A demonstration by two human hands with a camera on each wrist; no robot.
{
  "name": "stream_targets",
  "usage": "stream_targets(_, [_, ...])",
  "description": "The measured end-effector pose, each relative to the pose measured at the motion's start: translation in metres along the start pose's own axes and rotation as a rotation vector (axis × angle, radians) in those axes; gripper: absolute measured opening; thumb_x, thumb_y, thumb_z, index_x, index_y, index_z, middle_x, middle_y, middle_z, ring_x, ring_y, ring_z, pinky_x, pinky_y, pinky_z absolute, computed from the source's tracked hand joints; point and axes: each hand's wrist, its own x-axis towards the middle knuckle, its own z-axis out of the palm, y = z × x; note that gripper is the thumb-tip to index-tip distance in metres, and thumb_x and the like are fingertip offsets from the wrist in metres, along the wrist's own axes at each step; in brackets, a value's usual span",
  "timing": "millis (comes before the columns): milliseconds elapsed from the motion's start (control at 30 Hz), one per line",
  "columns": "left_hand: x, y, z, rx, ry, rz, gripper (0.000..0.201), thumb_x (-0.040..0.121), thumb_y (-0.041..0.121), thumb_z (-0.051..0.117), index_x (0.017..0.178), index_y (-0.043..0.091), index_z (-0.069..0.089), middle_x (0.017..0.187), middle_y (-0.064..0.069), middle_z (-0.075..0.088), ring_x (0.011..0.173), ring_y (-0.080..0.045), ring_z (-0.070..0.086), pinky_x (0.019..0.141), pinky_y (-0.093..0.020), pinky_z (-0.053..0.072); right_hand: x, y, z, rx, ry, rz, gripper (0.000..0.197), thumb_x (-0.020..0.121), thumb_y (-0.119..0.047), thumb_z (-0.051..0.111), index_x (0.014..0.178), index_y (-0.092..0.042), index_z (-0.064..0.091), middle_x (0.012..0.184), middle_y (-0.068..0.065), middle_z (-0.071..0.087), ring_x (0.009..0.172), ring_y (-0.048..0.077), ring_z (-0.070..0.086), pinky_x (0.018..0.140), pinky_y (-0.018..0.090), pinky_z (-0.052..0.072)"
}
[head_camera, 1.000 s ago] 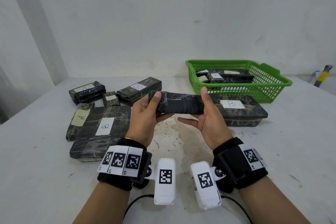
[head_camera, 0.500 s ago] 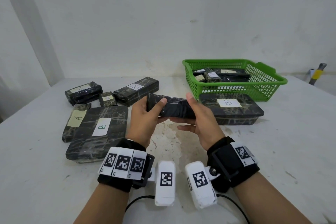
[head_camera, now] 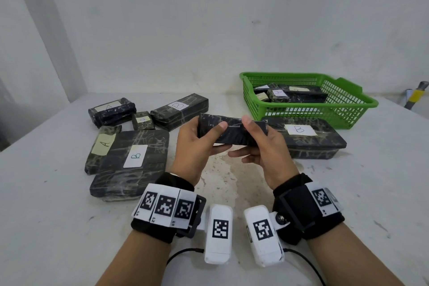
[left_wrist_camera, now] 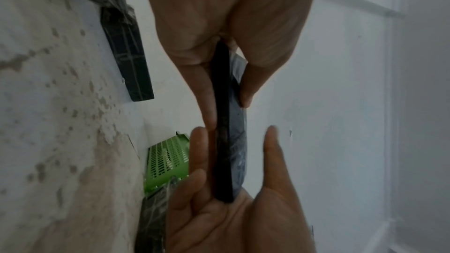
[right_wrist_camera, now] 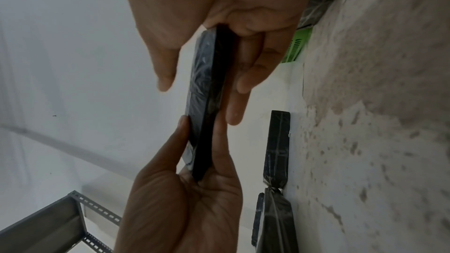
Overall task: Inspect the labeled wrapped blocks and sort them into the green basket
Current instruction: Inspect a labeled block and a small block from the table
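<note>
Turning the black wrapped block [head_camera: 232,133] until a label shows is, I judge, the step in hand; no label faces the head camera. It hangs above the table [head_camera: 348,193], clear of it, left hand [head_camera: 197,148] and right hand [head_camera: 267,153] each clamping an end, thumb on top, fingers beneath. Roll it slowly, one hand always gripping. Nearby blocks read A or B; the green basket [head_camera: 348,109] sits behind, holding some.
</note>
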Motion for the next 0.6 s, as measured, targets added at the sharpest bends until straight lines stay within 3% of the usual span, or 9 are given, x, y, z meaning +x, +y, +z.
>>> stream_targets(167, [-0.003,-0.001,0.003,-0.010,-0.106,-0.028,0.026,0.090,-0.004,0.061,0.115,-0.005,0.059,0.101,-0.009,0.072,0.092,-0.020,0.072,0.077,-0.031,0.060,0.004,0.000,-0.007,-0.011,0.060,-0.033,0.030,0.088,-0.029,0.070,0.105,-0.006,0.065,0.076,0.001,0.074,0.043,0.016,0.062,0.040,0.019,0.038])
stream_targets(300, [-0.002,-0.003,0.001,-0.015,-0.104,-0.015,0.023,0.090,-0.009,0.058,0.113,-0.005,0.059,0.100,-0.012,0.072,0.092,-0.022,0.071,0.077,-0.030,0.061,0.005,0.000,-0.009,-0.031,0.048,-0.043,0.030,0.088,-0.029,0.069,0.103,-0.004,0.064,0.080,0.004,0.073,0.036,0.015,0.054,0.039,0.020,0.034])
stream_targets(433, [0.001,0.000,-0.002,-0.078,-0.065,-0.027,0.018,0.090,-0.006,0.058,0.108,-0.003,0.060,0.098,-0.013,0.071,0.087,-0.022,0.072,0.073,-0.028,0.060,0.003,-0.006,-0.008,-0.030,-0.063,-0.006,0.030,0.085,-0.035,0.069,0.104,-0.012,0.063,0.082,0.002,0.073,0.038,0.016,0.054,0.042,0.021,0.035])
stream_targets(600, [0.003,0.005,-0.008,-0.155,-0.106,-0.069,0.028,0.081,0.006,0.066,0.107,-0.001,0.060,0.093,-0.009,0.074,0.081,-0.018,0.073,0.070,-0.024,0.059,0.001,-0.004,-0.007,-0.085,-0.092,-0.075,0.011,0.094,-0.021,0.062,0.100,-0.012,0.064,0.060,0.000,0.063,0.036,0.017,0.050,0.040,0.022,0.034])
